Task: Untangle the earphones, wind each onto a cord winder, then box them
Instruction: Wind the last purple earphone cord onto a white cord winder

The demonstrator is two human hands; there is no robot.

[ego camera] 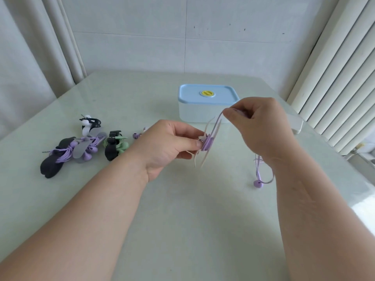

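My left hand (168, 145) pinches the winder (202, 137) between thumb and fingertips and holds it above the table (182, 220), just near of the box (203, 113). The winder is pale beige, and its thin arms stick out above and below the hub. Several turns of lilac cord (207, 143) sit around that hub in a tight band.

From the coil, the cord rises up and to the right to my right hand (261, 126). That hand grips the cord between thumb and forefinger, with the other fingers curled in. The hand is raised in front of the box's right corner.

The free part of the cord reappears under my right wrist and hangs in a loop. It ends in a lilac earbud (258, 183) down near the table, right of centre; I cannot tell whether it touches the surface.

The box is white with a pale blue lid (207, 93). The lid is on and carries a yellow round button at its centre.

Four wound bundles lie at the left of the table:
- white set (87, 123), farthest;
- lilac set on a black winder (58, 157), nearest the left edge;
- lilac set on a grey winder (86, 152), touching the previous one;
- green set (116, 145) on a black winder, closest to my left hand.
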